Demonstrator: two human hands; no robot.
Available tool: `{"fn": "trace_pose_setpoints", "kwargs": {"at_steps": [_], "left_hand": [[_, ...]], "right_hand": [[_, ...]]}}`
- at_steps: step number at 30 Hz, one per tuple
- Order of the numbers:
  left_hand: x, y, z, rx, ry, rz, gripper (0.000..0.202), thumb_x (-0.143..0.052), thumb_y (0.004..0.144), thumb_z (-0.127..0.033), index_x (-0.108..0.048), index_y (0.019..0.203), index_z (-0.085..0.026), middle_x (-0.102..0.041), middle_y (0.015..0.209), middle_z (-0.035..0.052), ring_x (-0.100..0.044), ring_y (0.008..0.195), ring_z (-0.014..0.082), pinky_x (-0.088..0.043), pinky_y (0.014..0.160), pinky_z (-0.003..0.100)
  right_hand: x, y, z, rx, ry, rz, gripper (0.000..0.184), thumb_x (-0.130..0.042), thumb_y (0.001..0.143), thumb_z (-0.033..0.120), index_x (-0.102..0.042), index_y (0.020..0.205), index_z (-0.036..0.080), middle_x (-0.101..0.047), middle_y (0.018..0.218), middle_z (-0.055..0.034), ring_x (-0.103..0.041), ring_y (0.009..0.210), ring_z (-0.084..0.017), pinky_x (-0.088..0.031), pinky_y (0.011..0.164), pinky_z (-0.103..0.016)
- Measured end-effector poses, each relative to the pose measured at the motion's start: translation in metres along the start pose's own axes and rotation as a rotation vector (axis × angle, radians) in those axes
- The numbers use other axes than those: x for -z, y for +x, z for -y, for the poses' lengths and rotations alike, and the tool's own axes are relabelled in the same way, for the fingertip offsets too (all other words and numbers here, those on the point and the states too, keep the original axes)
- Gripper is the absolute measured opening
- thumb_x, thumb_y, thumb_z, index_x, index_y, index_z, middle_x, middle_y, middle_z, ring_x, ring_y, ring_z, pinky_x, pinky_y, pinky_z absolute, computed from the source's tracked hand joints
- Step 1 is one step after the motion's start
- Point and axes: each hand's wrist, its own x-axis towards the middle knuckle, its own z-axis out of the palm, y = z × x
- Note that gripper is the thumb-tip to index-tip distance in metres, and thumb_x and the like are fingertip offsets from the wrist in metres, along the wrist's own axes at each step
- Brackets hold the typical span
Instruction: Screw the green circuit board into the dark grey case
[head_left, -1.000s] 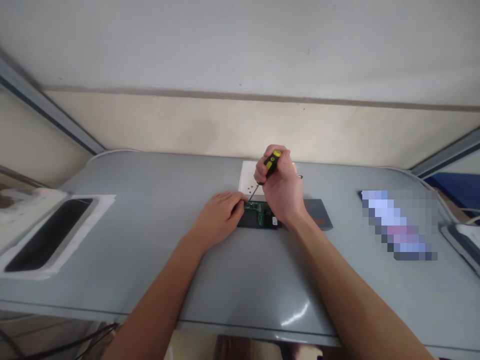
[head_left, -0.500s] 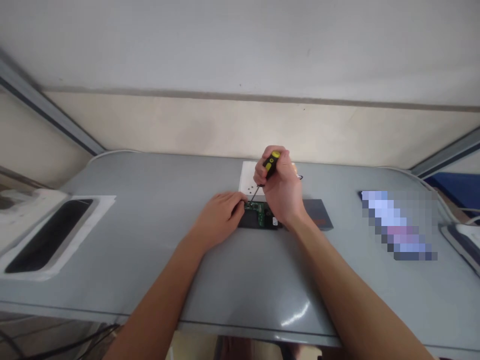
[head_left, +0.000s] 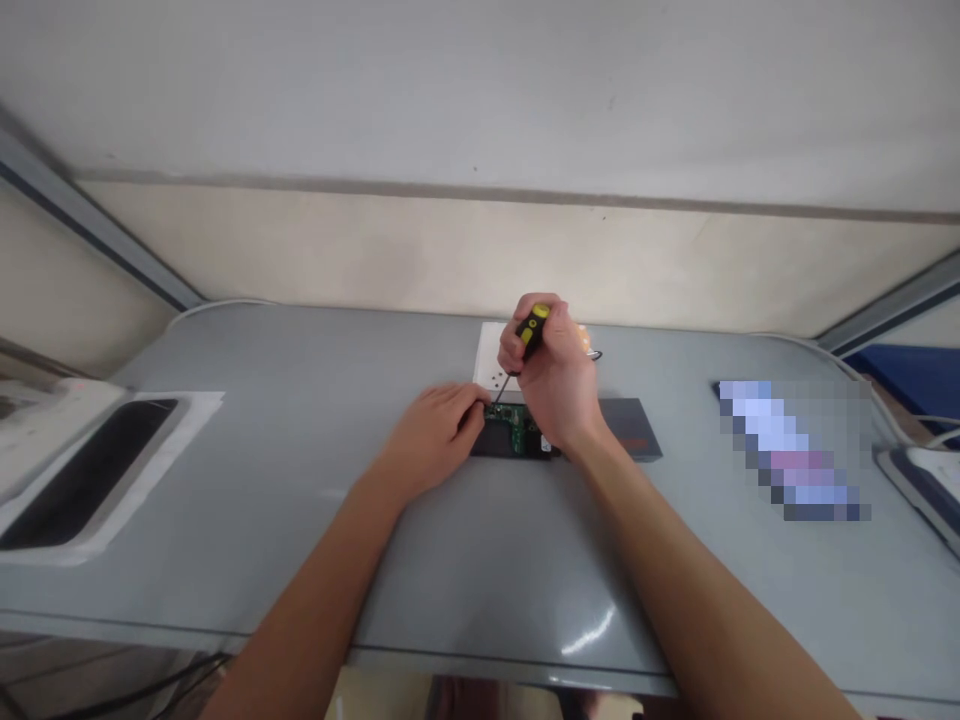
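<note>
A small black device (head_left: pixel 504 440) with a green circuit board (head_left: pixel 511 417) exposed lies in the middle of the grey table (head_left: pixel 300 500). My right hand (head_left: pixel 553 384) is closed round a black and yellow screwdriver (head_left: pixel 525 342), whose tip points down at the board's left end. My left hand (head_left: pixel 433 434) rests on the table against the device's left edge, fingers curled and pressed on it.
A white sheet (head_left: pixel 489 360) lies behind the device, a dark flat cover (head_left: pixel 630 428) to its right. A black phone in a white tray (head_left: pixel 82 480) sits far left. A blurred object (head_left: pixel 795 450) and a white device (head_left: pixel 930 480) are at the right. A wall runs behind.
The screwdriver handle has shifted slightly left in my right hand. My left hand stays on the device. The view has moved a little.
</note>
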Motion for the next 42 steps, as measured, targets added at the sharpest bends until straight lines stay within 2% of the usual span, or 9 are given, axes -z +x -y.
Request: {"fn": "trace_pose_setpoints", "kwargs": {"at_steps": [29,36,42], "left_hand": [[0.0000,-0.0010,0.0007,-0.008,-0.007,0.000,0.025,-0.039,0.104,-0.024,-0.063,0.112,-0.022,-0.074,0.108,0.0059,-0.068,0.104,0.0235,-0.050,0.098,0.044],[0.0001,-0.0009,0.0007,-0.012,-0.005,-0.009,0.025,-0.040,0.104,-0.025,-0.063,0.112,-0.022,-0.074,0.110,0.0059,-0.068,0.105,0.0235,-0.050,0.099,0.043],[0.0010,-0.0007,-0.0007,0.002,-0.006,-0.001,0.027,-0.039,0.103,-0.024,-0.064,0.113,-0.022,-0.074,0.109,0.0061,-0.068,0.105,0.0238,-0.051,0.099,0.044]], "right_hand": [[0.0002,-0.0003,0.0006,0.022,-0.029,-0.033,0.039,-0.046,0.100,0.064,-0.053,0.090,0.027,-0.039,0.069,0.0020,-0.039,0.059,-0.015,-0.040,0.056,-0.029],[-0.0019,-0.0013,0.0008,0.014,0.021,-0.016,0.036,-0.047,0.102,0.059,-0.052,0.089,0.026,-0.039,0.069,0.0020,-0.039,0.059,-0.014,-0.040,0.056,-0.028],[0.0002,-0.0009,0.0002,0.019,-0.026,-0.039,0.038,-0.047,0.100,0.062,-0.053,0.090,0.026,-0.039,0.068,0.0018,-0.039,0.059,-0.015,-0.040,0.055,-0.029]]}}
